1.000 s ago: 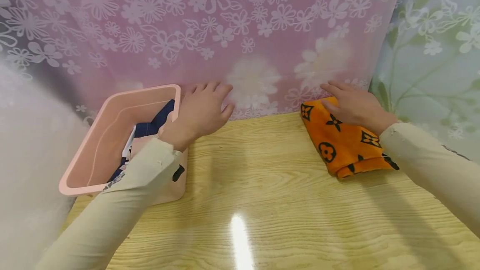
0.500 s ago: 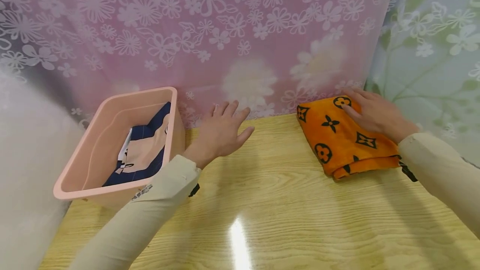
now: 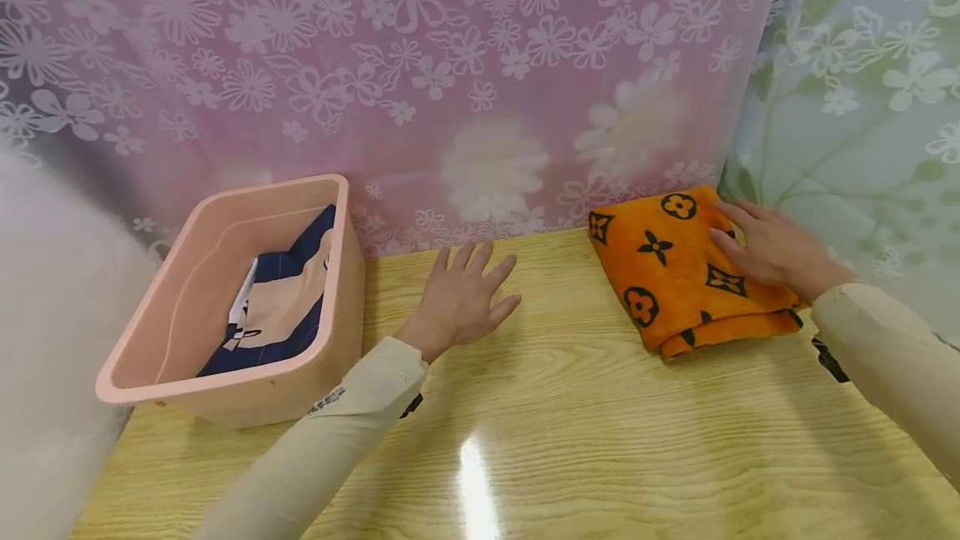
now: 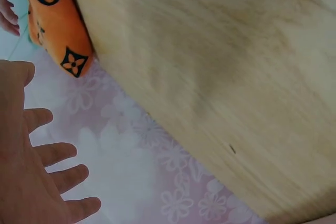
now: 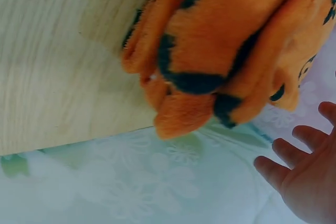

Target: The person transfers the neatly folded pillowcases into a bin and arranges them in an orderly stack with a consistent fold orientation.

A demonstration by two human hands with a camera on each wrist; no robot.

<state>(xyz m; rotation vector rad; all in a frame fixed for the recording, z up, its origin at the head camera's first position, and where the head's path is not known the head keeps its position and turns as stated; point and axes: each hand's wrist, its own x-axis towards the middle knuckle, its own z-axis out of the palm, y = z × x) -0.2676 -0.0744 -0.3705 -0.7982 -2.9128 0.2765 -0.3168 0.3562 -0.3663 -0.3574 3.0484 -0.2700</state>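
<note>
A folded orange towel (image 3: 675,273) with black flower marks lies at the back right of the wooden table (image 3: 570,423). My right hand (image 3: 776,250) is at the towel's right edge, fingers straight and spread. In the right wrist view the towel (image 5: 226,40) fills the top and that hand (image 5: 310,177) sits low right, open, a little apart from it. My left hand (image 3: 461,298) hovers flat over the table between the pink basin (image 3: 217,398) and the towel, fingers spread, holding nothing. The left wrist view shows the left hand (image 4: 31,182) open and the towel (image 4: 52,14) far off.
The pink basin stands at the table's left and holds a navy and beige cloth (image 3: 281,311). A pink flowered curtain (image 3: 450,65) hangs close behind the table, and a green one (image 3: 862,107) on the right. White fabric (image 3: 45,315) borders the left.
My left hand has left the basin's rim and moved right and down over the table. My right hand has slid from the towel's back across to its right edge.
</note>
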